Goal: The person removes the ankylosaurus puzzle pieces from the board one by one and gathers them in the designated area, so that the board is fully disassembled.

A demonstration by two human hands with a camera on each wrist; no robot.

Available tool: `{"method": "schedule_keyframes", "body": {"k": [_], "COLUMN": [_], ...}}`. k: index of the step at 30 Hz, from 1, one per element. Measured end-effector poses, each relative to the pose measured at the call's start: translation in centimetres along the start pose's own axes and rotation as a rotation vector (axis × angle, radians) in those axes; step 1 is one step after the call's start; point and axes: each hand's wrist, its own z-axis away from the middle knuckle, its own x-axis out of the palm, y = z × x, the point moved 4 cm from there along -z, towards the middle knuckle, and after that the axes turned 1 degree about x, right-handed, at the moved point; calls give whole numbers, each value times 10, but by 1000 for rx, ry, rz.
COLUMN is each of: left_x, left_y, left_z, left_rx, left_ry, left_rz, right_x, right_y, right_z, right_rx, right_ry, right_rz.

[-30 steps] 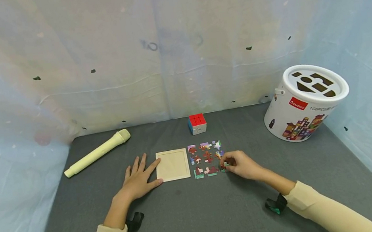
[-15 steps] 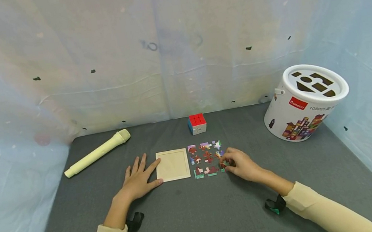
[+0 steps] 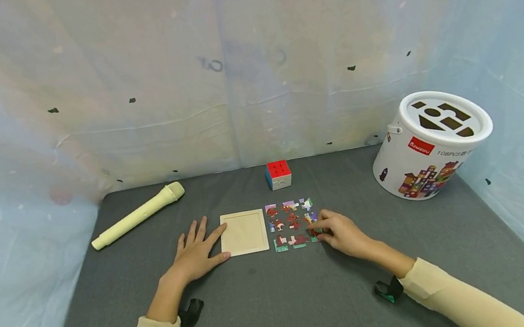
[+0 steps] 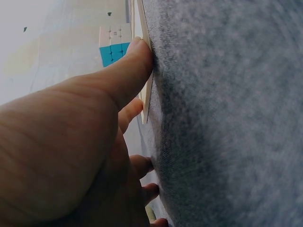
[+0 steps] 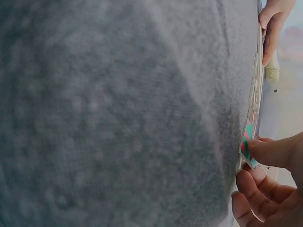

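In the head view my left hand (image 3: 198, 255) lies spread on the grey table, its index finger and thumb touching the left edge of a square wooden puzzle tray (image 3: 244, 233). The left wrist view shows the thumb (image 4: 137, 54) on the tray's rim. To the right of the tray, several jigsaw pieces (image 3: 293, 221) lie in rows. At their lower right corner my right hand (image 3: 343, 233) pinches a puzzle piece (image 5: 247, 142) with a green and pink face, thumb against it and fingers curled. Those fingers partly hide the piece in the head view.
A red-topped puzzle cube (image 3: 279, 175) stands behind the pieces. At the left back lies a pale yellow microphone-shaped object (image 3: 137, 215). A white lidded bucket (image 3: 429, 147) stands at the right back. A pale curtain (image 3: 229, 78) hangs behind the table.
My right hand's fingers have shifted slightly over the corner piece, which sits nearly where it was. My left hand and the tray hold still.
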Motion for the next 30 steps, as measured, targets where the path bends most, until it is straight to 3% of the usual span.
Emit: {"method": "schedule_keyframes", "body": {"k": [30], "left_x": [0], "left_y": [2], "left_z": [0], "left_rx": [-4], "left_ry": [-2], "left_rz": [-18], "right_x": [2], "right_y": [1], "right_z": [1], "right_rx": [-17], "right_ry": [-73], "right_rz": [44]}}
